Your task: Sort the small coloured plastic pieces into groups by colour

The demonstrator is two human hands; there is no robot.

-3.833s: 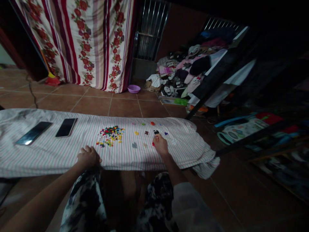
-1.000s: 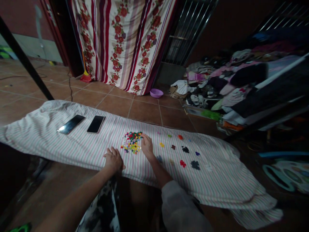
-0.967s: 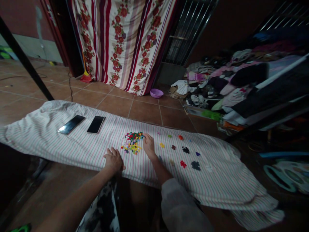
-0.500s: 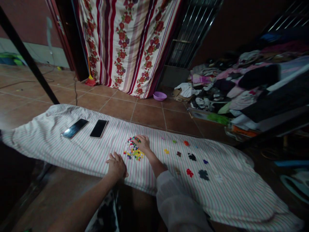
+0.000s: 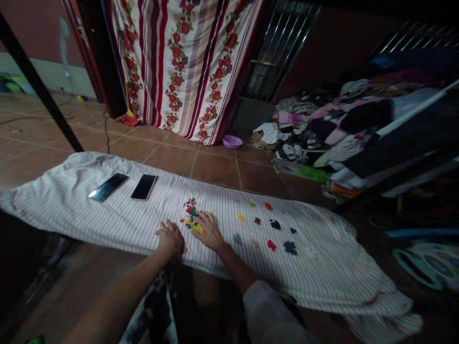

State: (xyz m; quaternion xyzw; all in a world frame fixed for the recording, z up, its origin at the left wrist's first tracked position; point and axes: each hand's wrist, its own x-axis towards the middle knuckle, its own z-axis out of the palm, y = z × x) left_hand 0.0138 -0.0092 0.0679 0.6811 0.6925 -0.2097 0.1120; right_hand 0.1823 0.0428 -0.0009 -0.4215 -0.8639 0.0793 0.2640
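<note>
A mixed pile of tiny coloured pieces (image 5: 190,203), too small to name, lies on a striped cloth (image 5: 304,277). My right hand (image 5: 210,230) is over the pile's right side with fingers stretched out, the fingertips among the pieces. On the cloth just left of the pile rests my left hand (image 5: 169,238), its fingers apart and nothing visible in it. Single-colour clusters lie to the right, among them a yellow cluster (image 5: 240,217), a black cluster (image 5: 275,224), a red cluster (image 5: 271,245) and a dark grey cluster (image 5: 290,247).
Two phones, a left phone (image 5: 108,187) and a right phone (image 5: 144,187), lie on the cloth's left part. Beyond are a tiled floor, a floral curtain (image 5: 197,71), a purple basin (image 5: 232,142) and a broom (image 5: 129,117). Clothes (image 5: 333,114) are heaped at the right.
My right hand has moved from the pile's far side toward me and spread its fingers over the near pieces. My left hand stays beside the pile. The view has shifted slightly.
</note>
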